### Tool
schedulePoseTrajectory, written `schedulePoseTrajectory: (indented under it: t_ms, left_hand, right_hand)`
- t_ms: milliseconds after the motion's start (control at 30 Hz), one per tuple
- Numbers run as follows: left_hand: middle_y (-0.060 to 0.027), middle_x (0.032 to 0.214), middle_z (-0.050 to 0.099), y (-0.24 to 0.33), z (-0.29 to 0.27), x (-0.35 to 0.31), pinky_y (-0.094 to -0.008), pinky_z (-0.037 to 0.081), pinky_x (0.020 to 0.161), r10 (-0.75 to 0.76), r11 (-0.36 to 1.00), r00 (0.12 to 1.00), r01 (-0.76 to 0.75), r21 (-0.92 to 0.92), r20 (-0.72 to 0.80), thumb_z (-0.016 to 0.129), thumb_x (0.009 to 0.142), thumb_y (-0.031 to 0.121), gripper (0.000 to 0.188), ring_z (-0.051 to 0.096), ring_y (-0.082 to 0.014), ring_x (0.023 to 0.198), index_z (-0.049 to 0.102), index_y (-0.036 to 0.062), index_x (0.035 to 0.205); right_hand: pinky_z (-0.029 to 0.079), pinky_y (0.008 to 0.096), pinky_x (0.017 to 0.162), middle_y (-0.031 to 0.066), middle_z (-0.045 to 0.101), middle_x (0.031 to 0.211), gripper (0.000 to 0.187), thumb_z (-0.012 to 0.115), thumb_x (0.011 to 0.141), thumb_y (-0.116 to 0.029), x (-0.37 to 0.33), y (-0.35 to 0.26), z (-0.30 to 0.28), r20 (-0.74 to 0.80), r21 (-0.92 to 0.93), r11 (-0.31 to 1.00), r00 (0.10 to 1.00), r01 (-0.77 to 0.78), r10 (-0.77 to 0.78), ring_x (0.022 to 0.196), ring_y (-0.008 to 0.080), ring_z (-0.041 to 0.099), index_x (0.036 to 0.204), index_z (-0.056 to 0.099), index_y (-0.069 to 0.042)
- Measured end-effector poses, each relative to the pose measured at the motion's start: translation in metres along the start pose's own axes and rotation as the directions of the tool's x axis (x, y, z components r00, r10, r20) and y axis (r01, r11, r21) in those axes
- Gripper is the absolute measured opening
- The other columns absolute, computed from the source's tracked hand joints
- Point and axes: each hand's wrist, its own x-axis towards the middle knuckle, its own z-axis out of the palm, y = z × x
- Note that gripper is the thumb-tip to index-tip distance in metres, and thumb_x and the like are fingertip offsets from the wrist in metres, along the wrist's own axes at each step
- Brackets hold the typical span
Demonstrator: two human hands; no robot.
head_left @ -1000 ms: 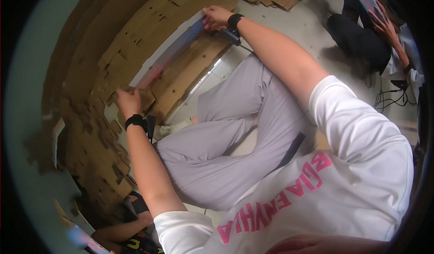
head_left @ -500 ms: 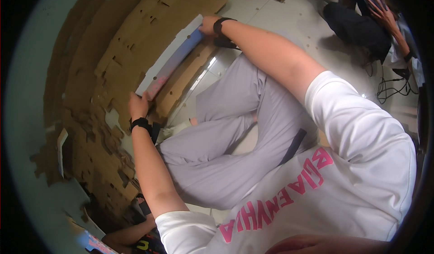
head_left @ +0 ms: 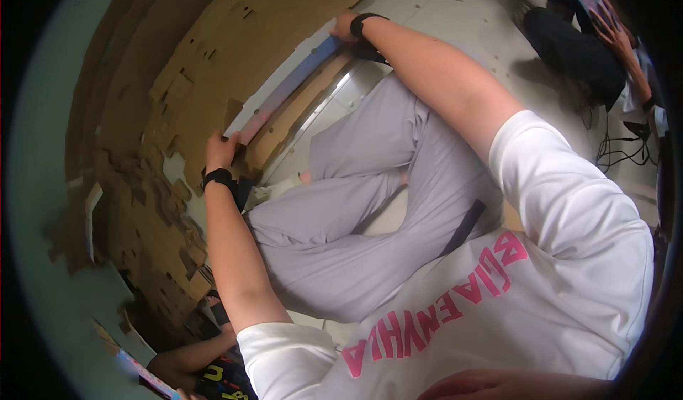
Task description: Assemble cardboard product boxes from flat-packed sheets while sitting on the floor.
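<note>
A long, narrow piece of folded cardboard (head_left: 279, 90), white on top with a blue-to-pink printed side, lies slantwise beyond my knees. My right hand (head_left: 346, 27) is closed on its far end. At the near end my left hand (head_left: 222, 151) grips the corner with the thumb toward the printed side. Beside the left fingers a small brown flap (head_left: 230, 113) stands up. A plain brown strip (head_left: 313, 101) runs along the side closest to me. Both wrists wear black bands, and the fingers' undersides are hidden.
Layered flat brown cardboard sheets (head_left: 192, 72) spread out on the left and ahead. At upper right a co-worker (head_left: 580, 51) sits holding a printed piece, with a tangled black cable (head_left: 626, 151) nearby. Another person's arm (head_left: 196, 354) shows at lower left.
Both hands have shifted a little away, the right one also rightward, with the cardboard between them. A brown flap now stands up by my left hand.
</note>
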Motion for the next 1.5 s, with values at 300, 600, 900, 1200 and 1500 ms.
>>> schedulePoseTrajectory:
  t_ms: [300,600,900,1200,1500]
  left_hand:
    - [-0.0274,0.119,0.068,0.033,0.001,-0.024,-0.0431,0.049,0.1,0.072,0.956,0.997,-0.067,0.284,-0.004,0.074,0.085,0.03,0.055,0.064,-0.039,0.115,0.063,-0.0054,0.126]
    - [-0.0242,0.128,0.065,0.036,0.008,-0.029,-0.0421,0.046,0.104,0.019,0.944,0.925,-0.141,0.298,0.38,0.07,0.09,0.027,0.053,0.061,-0.0387,0.119,0.059,0.0166,0.14]
    - [-0.0243,0.125,0.064,0.03,0.006,-0.024,-0.0408,0.052,0.096,0.105,0.977,0.974,-0.138,0.162,0.2,0.069,0.093,0.033,0.065,0.066,-0.0401,0.11,0.047,0.0033,0.147]
    - [-0.0234,0.101,0.067,0.034,0.004,-0.026,-0.0314,0.055,0.058,-0.12,0.974,0.981,0.146,-0.173,0.153,0.076,0.09,0.038,0.07,0.072,-0.0216,0.064,0.048,-0.0127,0.129]
    - [-0.0247,0.118,0.069,0.031,-0.002,-0.021,-0.0407,0.052,0.093,0.051,0.985,0.999,-0.053,0.166,0.017,0.073,0.088,0.046,0.076,0.069,-0.0342,0.106,0.052,-0.0064,0.139]
  right_hand:
    - [0.052,0.0392,0.093,0.0175,0.072,0.117,0.072,0.079,0.076,-0.06,-0.008,0.002,-0.005,0.311,-0.081,0.989,0.946,0.122,-0.091,0.109,0.0307,0.068,0.123,0.069,-0.007]
    - [0.053,0.0377,0.089,0.0143,0.073,0.113,0.075,0.083,0.065,-0.06,0.009,0.018,0.005,0.455,-0.055,0.997,0.89,0.056,-0.025,0.103,0.029,0.07,0.115,0.072,-0.005]
    - [0.057,0.0354,0.081,0.0121,0.076,0.097,0.075,0.082,0.068,-0.068,-0.004,0.012,0.0,0.173,0.079,0.981,0.966,0.18,-0.191,0.089,0.0275,0.072,0.101,0.076,-0.001]
    - [0.054,0.0361,0.053,0.0115,0.071,0.07,0.062,0.084,0.077,-0.052,-0.011,-0.001,0.005,0.133,0.231,0.972,0.991,-0.04,0.01,0.059,0.0242,0.068,0.105,0.071,0.002]
    - [0.057,0.0409,0.059,0.0138,0.074,0.087,0.084,0.066,0.082,-0.074,-0.023,-0.013,-0.011,0.239,0.112,0.994,0.97,0.005,-0.032,0.066,0.0249,0.07,0.117,0.066,0.002]
